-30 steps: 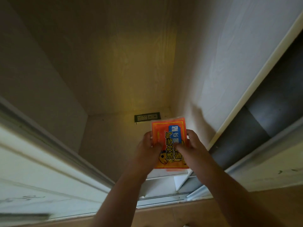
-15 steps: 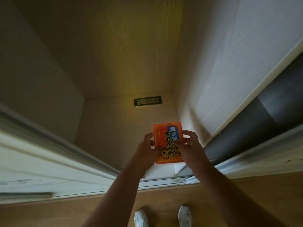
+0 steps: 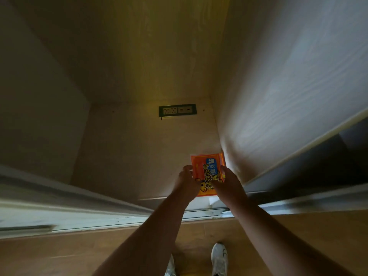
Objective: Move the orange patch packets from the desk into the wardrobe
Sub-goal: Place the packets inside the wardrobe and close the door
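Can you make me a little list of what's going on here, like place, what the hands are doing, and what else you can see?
place: open wardrobe, seen from above
held thing: orange patch packets, low over the wardrobe floor near its right wall
left hand: grips the packets' left edge
right hand: grips the packets' right edge
inside the wardrobe: socket panel at the back
below: white shoes on a wooden floor

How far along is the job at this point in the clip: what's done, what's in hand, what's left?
Done: the orange patch packets are off the desk and inside the open wardrobe, near its right wall. In hand: the left hand and right hand both grip them above the wardrobe floor. Left: setting them down and letting go. Whether more remain on the desk cannot be told; it is out of view.
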